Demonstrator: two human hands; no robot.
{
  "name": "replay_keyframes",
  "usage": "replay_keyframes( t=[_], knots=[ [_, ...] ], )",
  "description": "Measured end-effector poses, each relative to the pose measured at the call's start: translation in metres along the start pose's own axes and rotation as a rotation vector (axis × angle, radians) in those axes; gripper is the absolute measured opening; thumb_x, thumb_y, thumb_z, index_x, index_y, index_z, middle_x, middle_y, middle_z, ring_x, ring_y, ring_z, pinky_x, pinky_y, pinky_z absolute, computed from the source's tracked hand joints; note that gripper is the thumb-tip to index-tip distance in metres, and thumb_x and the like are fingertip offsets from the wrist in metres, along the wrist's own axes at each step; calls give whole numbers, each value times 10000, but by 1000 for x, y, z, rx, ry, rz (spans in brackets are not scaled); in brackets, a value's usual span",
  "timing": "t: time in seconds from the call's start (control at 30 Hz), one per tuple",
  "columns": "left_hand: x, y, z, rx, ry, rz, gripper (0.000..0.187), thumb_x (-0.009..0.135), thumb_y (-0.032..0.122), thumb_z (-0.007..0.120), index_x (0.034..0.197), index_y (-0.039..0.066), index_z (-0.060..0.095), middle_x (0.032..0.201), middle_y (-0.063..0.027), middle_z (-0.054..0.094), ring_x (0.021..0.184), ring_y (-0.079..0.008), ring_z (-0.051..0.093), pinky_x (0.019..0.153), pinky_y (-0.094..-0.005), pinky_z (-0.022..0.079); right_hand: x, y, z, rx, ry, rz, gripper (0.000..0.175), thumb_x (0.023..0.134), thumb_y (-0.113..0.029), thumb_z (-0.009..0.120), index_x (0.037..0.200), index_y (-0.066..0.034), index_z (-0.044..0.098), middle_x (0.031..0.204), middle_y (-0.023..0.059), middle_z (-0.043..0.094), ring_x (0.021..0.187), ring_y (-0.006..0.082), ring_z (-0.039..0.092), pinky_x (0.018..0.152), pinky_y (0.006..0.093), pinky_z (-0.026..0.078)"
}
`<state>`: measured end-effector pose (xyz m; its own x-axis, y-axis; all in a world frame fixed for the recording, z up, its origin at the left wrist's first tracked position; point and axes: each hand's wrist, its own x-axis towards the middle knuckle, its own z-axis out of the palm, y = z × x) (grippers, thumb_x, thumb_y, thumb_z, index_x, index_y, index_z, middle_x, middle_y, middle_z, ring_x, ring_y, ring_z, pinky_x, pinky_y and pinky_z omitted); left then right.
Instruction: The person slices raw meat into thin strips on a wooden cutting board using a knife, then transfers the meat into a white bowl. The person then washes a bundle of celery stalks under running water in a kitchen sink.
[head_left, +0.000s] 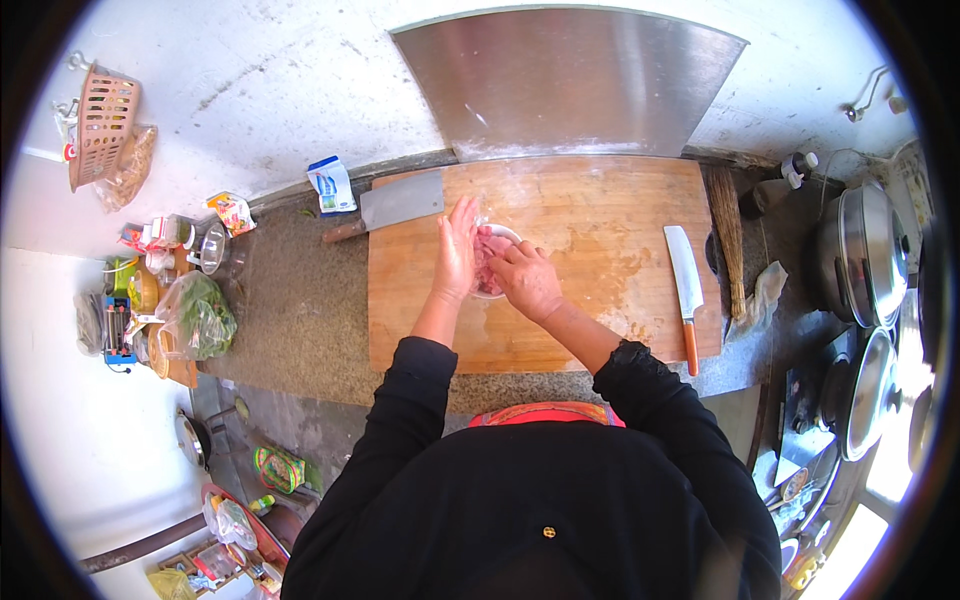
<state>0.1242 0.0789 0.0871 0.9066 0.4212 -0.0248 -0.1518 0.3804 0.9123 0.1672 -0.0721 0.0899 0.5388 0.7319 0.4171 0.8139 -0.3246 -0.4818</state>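
A white bowl (493, 295) of cut raw meat (488, 255) stands on the wooden cutting board (420, 300). My left hand (456, 251) is upright at the bowl's left rim, palm toward the meat, fingers extended. My right hand (527, 277) lies over the bowl's right side with its curled fingertips in the meat; whether they pinch a piece is hidden. At the board's upper left lies a cleaver (403, 201), its handle past the edge. A kitchen knife (683, 274) with a wooden handle rests near the right edge.
Behind the board a metal sheet (570, 82) leans on the wall. A blue-white packet (331, 186) stands at the back left, a bag of greens (199, 315) farther left. To the right are a straw brush (726, 240) and a lidded metal pot (866, 255).
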Motion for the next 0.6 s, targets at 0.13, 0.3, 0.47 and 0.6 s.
replay_keyframes(
  t=[0.13, 0.3, 0.47, 0.6],
  knots=[
    [-5, 4, 0, 28, -6, -4, 670, 992, 513, 240, 1488, 64, 196, 1539, -172, 196, 1437, -248, 151, 1160, -392, 99, 5, -2, -7, 213, 96, 116, 150, 732, -122, 647, 877, -137, 681, 944, 52, 645, 854, 276, 577, 734, 399, 492],
    [-11, 15, 11, -38, 41, -83, 599, 1001, 406, 333, 1490, 85, 204, 1548, -154, 169, 1430, -239, 165, 1152, -382, 149, 27, -14, -14, 450, 69, 306, 116, 719, -133, 677, 834, -124, 687, 886, 83, 648, 844, 300, 584, 733, 392, 501],
    [-10, 14, 12, -167, 54, -82, 579, 995, 370, 368, 1488, 112, 209, 1538, -103, 216, 1313, -201, 324, 1095, -346, 254, 20, -13, 4, 287, -8, 115, 99, 713, -148, 674, 807, -123, 690, 888, 69, 642, 888, 288, 595, 755, 386, 514],
    [-10, 14, 10, -110, 30, -34, 585, 992, 379, 368, 1486, 106, 216, 1531, -107, 232, 1383, -210, 250, 1123, -342, 190, 9, -8, 21, 145, -9, 79, 94, 715, -159, 669, 802, -134, 692, 931, 55, 647, 937, 271, 603, 764, 373, 526]
  ],
)
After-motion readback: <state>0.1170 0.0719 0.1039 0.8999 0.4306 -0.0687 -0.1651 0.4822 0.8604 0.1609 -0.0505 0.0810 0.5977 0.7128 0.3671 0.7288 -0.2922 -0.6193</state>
